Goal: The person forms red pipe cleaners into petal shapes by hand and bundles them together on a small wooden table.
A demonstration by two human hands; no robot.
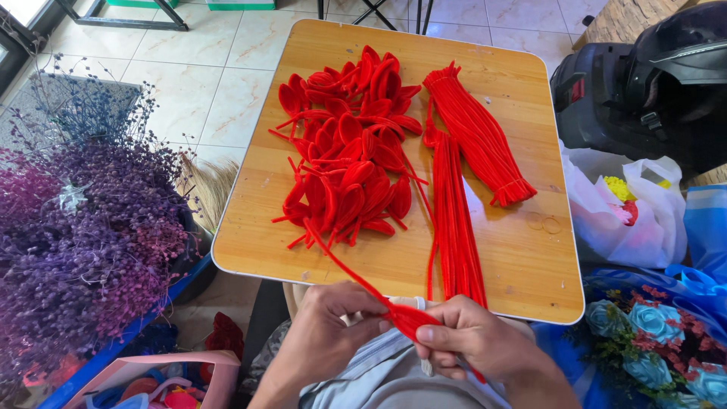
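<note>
Head view, both hands (333,326) (469,337) pinching fuzzy red pipe cleaner (405,316), bent into loop

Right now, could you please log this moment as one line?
left hand: pinches red pipe cleaner | right hand: grips its folded end | red loop pile: on wooden table

Red pipe cleaner (401,314), folded, at table edge.

Bright, even daylight, soft shadows, sharp focus throughout, with mild wide-angle bending at the edges.
</note>
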